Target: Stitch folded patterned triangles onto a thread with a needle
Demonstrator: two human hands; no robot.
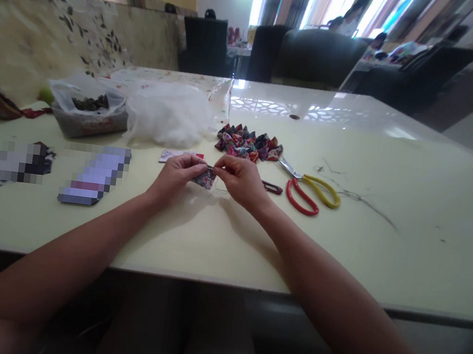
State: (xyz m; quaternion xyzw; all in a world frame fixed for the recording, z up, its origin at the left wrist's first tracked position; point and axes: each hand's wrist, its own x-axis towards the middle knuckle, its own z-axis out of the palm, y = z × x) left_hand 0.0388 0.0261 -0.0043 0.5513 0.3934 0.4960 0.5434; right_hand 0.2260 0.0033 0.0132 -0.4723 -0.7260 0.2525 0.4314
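My left hand (182, 170) pinches a small piece of dark floral fabric (205, 179) between thumb and fingers, just above the table. Close against it, my right hand (238, 178) is closed in a pinch at the fabric's upper edge; what sits between those fingertips is too small to make out. A thin dark thread (218, 188) hangs below the fingers. Behind my hands lie several puffy patterned fabric pieces (249, 143) in a cluster. To the right are scissors (303, 194) with one red and one yellow handle, and a dark red-handled tool (272, 187) partly hidden by my right hand.
A pale patterned cloth piece (172, 156) lies behind my left hand. White stuffing (170, 114) and a plastic bag (86, 118) with dark contents stand at back left. A phone-like object (96, 174) and dark fabric scraps (46, 159) are left. Loose threads (358, 198) lie right.
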